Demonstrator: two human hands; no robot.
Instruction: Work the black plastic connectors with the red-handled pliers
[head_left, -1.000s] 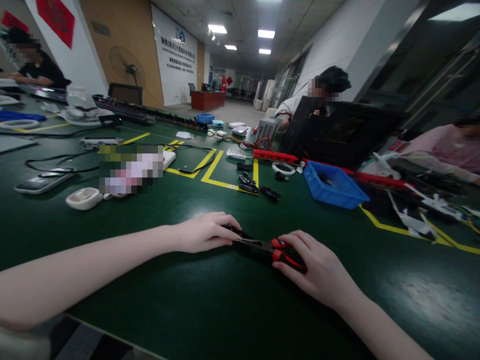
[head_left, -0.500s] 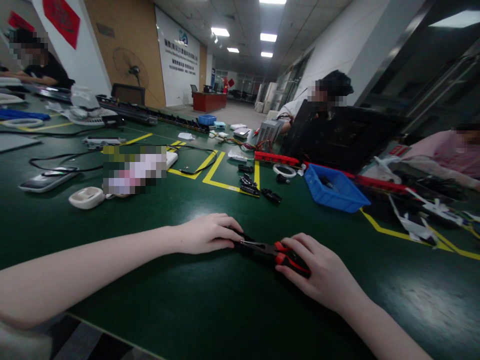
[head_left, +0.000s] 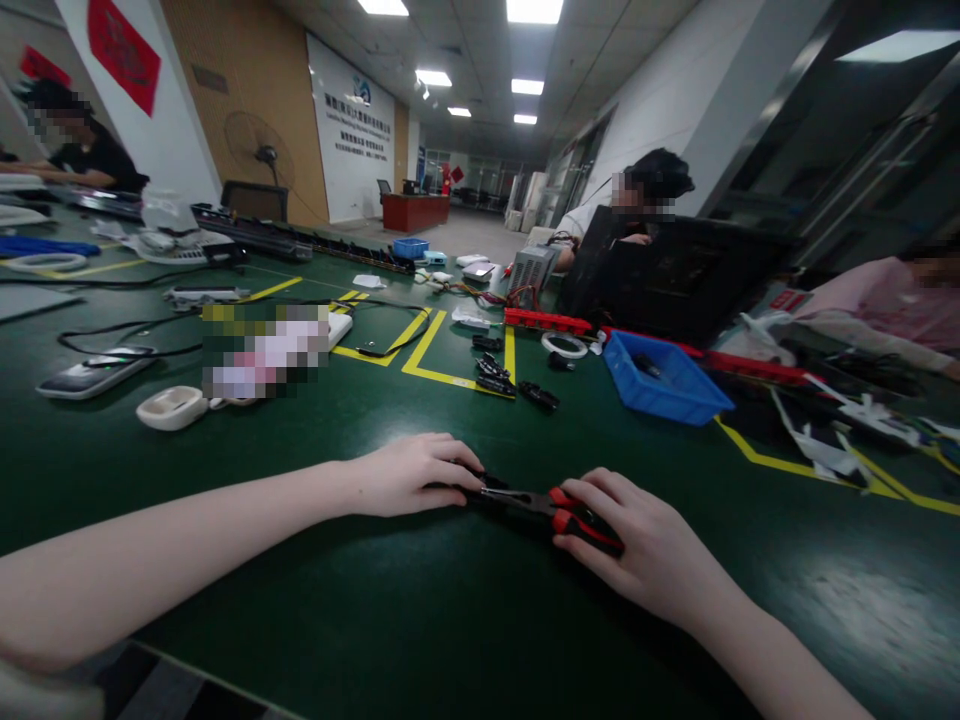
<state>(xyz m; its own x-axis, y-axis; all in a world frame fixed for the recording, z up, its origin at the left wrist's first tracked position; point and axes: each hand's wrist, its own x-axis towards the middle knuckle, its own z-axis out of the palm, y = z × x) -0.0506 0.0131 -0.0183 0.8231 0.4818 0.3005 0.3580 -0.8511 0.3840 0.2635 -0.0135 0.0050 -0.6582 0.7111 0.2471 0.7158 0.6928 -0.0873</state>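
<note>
My right hand [head_left: 626, 540] is wrapped round the red-and-black handles of a pair of needle-nose pliers [head_left: 536, 502]. The pliers' jaws point left and reach a small black part [head_left: 491, 482] by my left fingertips. My left hand [head_left: 420, 475] is closed on that part, fingers bent over it and thumb below. Most of the part is hidden by my fingers, so its kind cannot be made out. Beyond my hands several small black pieces [head_left: 495, 372] lie in a loose group, with another black piece [head_left: 538, 395] just to their right.
A blue bin [head_left: 664, 400] with dark parts inside stands right of centre, before a red strip [head_left: 547, 320] and a large black panel [head_left: 675, 270]. Left are a white-rimmed device [head_left: 97, 373], a cream case [head_left: 171, 408] and a black cable [head_left: 142, 345]. Other people sit around the table.
Both hands and the pliers keep nearly the same place and hold. The view has shifted slightly; the jaws still meet the black part.
</note>
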